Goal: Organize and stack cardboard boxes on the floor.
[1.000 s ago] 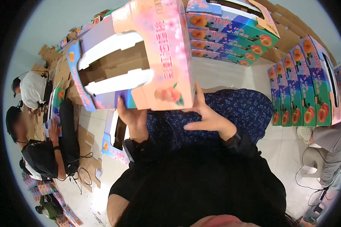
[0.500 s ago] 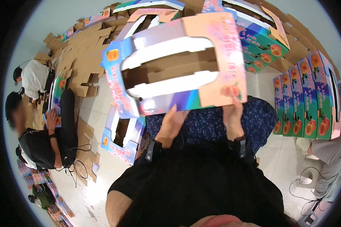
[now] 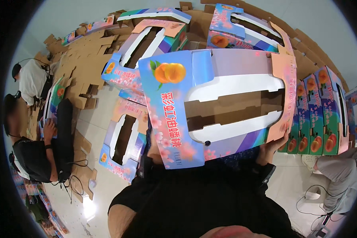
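Observation:
A printed cardboard fruit box [image 3: 242, 121] is held up in front of my body, its blue end with peach pictures tilted into view at the left. Its top has a long opening edged with white flaps, and brown cardboard shows inside. My right hand [image 3: 273, 150] grips the near right corner, fingers along the peach-coloured end. Behind the blue end goes my left hand [image 3: 156, 154]; only a bit near the wrist shows, and its fingers are hidden. A small dark round spot [image 3: 207, 143] is on the near edge of the opening.
Matching boxes stand at the left [image 3: 125, 139], far left [image 3: 146, 47] and far right [image 3: 246, 29]. A row of upright boxes [image 3: 317, 115] lines the right. Flattened cardboard [image 3: 91, 51] covers the floor's far left. One person [image 3: 35, 158] works at the left; another's legs [image 3: 341, 170] are at right.
The box has come nearer and to the right, and its blue end has turned into view. My right hand has moved right with it; my left hand has slipped mostly out of sight behind it.

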Motion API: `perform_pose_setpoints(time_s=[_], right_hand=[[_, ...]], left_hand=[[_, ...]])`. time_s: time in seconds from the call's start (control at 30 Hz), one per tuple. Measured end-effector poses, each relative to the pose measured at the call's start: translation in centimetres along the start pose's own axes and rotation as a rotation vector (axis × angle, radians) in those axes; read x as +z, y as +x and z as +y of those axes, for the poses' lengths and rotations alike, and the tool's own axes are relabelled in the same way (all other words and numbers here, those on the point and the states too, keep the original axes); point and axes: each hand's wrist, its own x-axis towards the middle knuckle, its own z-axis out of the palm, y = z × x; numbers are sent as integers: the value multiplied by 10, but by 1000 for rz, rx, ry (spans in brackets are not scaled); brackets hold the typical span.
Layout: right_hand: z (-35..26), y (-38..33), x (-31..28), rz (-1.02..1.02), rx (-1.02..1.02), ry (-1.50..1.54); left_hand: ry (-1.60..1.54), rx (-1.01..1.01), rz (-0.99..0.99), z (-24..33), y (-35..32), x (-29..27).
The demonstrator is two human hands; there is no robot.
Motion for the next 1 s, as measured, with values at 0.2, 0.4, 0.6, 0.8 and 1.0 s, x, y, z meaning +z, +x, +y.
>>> perform_pose_setpoints(time_s=[0.2, 0.4, 0.6, 0.8, 1.0], right_hand=[[3, 13, 16, 33, 116, -42], [26, 15, 108, -500, 294, 122], [91, 2, 200, -992, -51, -601], [150, -42, 206, -1329, -118, -916], [157, -73, 155, -1361, 208, -830]], left_hand=[[-29, 47, 109, 36, 5, -54], [-225, 58, 253, 51, -5, -63], [-276, 348, 432, 66, 13, -53], [-370, 535, 484, 86, 47, -46], [-393, 341, 670, 90, 73, -56]])
